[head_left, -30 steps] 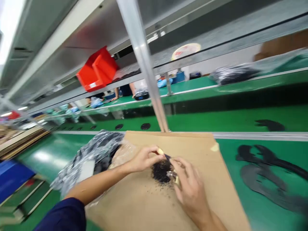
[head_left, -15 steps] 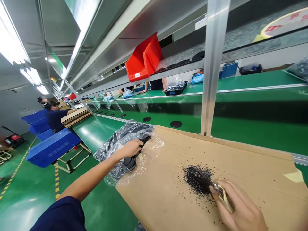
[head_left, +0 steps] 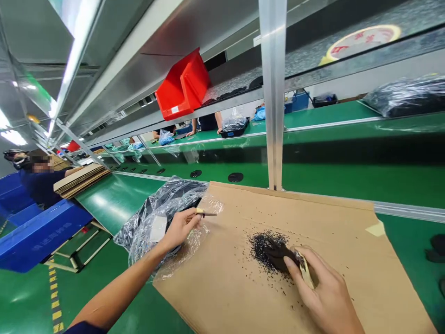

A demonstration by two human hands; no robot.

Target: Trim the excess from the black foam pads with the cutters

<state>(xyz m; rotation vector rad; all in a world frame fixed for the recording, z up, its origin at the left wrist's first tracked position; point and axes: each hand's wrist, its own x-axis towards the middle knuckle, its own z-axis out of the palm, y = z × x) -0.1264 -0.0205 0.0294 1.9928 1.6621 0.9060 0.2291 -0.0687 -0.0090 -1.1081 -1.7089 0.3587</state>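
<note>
Leftward, we are seeing our left hand [head_left: 181, 229] resting on a clear plastic bag [head_left: 163, 218], its grip closed on a thin yellow-tipped tool [head_left: 206, 214]; on a cardboard sheet [head_left: 347, 222], our right hand [head_left: 325, 292] is clamping a yellow strip [head_left: 305, 271] beside a dark lump [head_left: 278, 257] amid scattered black granules [head_left: 259, 248].

L hand [head_left: 181, 230] curled, palm down, L forearm [head_left: 114, 292] extended fwd; R hand [head_left: 325, 292] low right of L, fingers & thumb pinched.
</note>
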